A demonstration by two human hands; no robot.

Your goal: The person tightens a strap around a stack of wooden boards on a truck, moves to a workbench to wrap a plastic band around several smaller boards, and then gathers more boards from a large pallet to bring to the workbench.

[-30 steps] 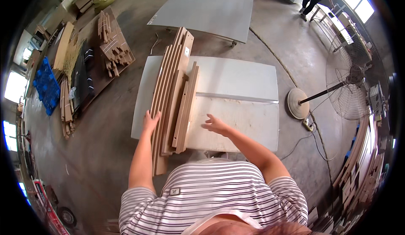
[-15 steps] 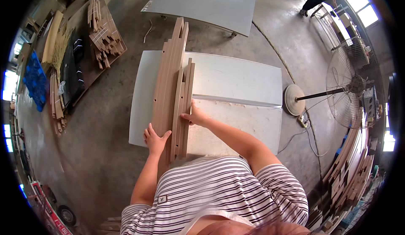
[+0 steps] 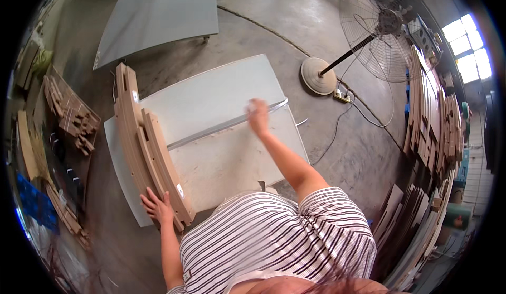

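Several long brown wooden slats [image 3: 138, 141] lie side by side along the left part of the pale work table [image 3: 211, 96], their ends uneven. Small white labels show at the far and near ends. My left hand [image 3: 157, 207] rests with fingers spread against the outer left side of the slats, close to their near end. Further right, my right hand [image 3: 257, 117] is over the table, off the slats, beside a long pale strip [image 3: 205, 130] that crosses the top. Motion smears its fingers, so whether it holds anything does not show.
A standing fan [image 3: 389, 22] is at the far right, its round base near a socket block [image 3: 341, 97] with trailing cables. Stacked boards [image 3: 421, 109] line the right side. Beyond the table is a grey panel [image 3: 158, 17]; more slats [image 3: 74, 114] lie at left.
My right hand has let go of the slats and moved right across the table. My left hand stays on their left side, nearer their end. The view has turned rightward.
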